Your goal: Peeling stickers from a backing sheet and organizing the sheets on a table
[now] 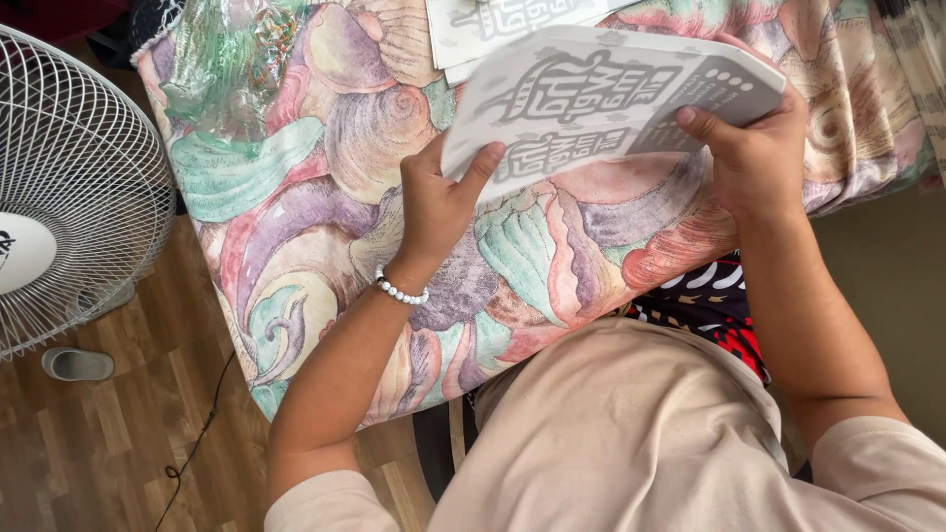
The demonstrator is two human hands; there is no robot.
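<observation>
A stack of grey-and-white printed paper sheets (591, 94) is held up over a table draped in a shell-patterned cloth (325, 197). My left hand (439, 197), with a white bead bracelet at the wrist, grips the stack's lower left corner, thumb on top. My right hand (754, 148) clasps the stack's right end, thumb pressed on the top sheet. The sheets look slightly blurred.
More printed sheets (493, 25) lie on the cloth beyond the held stack. Clear crinkled plastic wrap (227, 59) sits at the table's far left. A white standing fan (69, 187) is at left over the wooden floor, with a grey slipper (77, 365) and a black cable (197, 433).
</observation>
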